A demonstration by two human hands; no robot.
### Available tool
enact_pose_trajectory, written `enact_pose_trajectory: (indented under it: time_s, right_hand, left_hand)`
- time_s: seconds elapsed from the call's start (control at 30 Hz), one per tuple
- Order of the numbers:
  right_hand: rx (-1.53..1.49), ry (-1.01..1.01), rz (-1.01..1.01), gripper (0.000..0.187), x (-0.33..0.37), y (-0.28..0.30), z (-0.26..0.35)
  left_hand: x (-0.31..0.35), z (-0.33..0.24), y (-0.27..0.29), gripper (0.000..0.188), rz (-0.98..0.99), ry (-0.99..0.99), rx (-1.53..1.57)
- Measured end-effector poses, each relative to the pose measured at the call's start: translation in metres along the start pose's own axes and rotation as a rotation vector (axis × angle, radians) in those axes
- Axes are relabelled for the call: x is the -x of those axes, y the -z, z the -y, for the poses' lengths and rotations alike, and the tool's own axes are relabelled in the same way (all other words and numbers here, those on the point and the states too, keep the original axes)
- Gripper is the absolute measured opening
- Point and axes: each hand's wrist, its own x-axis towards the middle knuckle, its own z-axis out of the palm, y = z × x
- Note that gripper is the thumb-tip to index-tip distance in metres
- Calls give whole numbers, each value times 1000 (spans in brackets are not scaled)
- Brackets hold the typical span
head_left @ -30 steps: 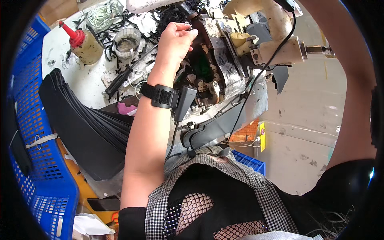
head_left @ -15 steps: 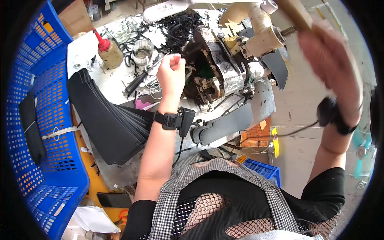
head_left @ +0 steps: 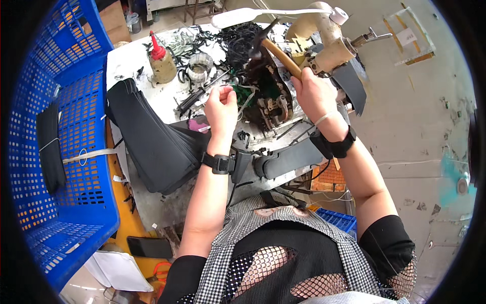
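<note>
My right hand (head_left: pixel 316 93) grips the wooden handle of a hammer (head_left: pixel 284 59). The dark hammer head points up and left, above the sewing machine (head_left: pixel 273 104), whose inner parts lie exposed. Beside the machine's left side, my left hand (head_left: pixel 221 112) is closed, thumb against curled fingers; whatever it may pinch is too small to make out. A pale strip lies just right of it. Dark flat pieces (head_left: pixel 152 134) are fanned in a stack left of my left forearm. More dark pieces (head_left: pixel 293 159) lie between my forearms on the table's near edge.
A blue plastic basket (head_left: pixel 86 195) stands at the left, with a tied dark bundle (head_left: pixel 49 147) inside. On the white table (head_left: pixel 124 61) are a red-tipped bottle (head_left: pixel 163 66), a glass jar (head_left: pixel 200 67) and black scraps (head_left: pixel 238 40). A white lamp (head_left: pixel 235 17) hangs over the far side.
My right hand has swung from the upper right to the left and down, bringing the hammer over the machine. My left hand stays closed near the machine. The view has shifted slightly.
</note>
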Motion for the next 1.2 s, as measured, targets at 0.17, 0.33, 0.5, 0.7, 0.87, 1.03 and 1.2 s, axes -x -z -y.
enact_pose_trajectory:
  time_s: [0.17,0.33,0.5,0.7,0.87,1.03,1.2]
  right_hand:
    - [41,-38,55,29,-14,7,-6]
    - [9,14,107,27,-11,7,-6]
    - [-49,29,86,28,-8,1,-13]
    - [-30,22,84,28,-5,-3,-11]
    - [32,-18,120,28,2,-5,-10]
    - [-179,97,14,30,13,6,-23]
    - [-601,-21,565,35,69,27,-36]
  left_hand:
    - [5,-1,12,9,-15,-9,-15]
    - [3,-4,13,9,-14,-39,-40]
    - [0,-1,11,8,-19,-56,-58]
    - [-4,1,9,8,-14,-38,-76]
    - [-8,-5,8,7,-16,-51,-92]
    - [-21,-20,3,9,22,-74,-205]
    - [-39,-23,9,14,84,-31,-236]
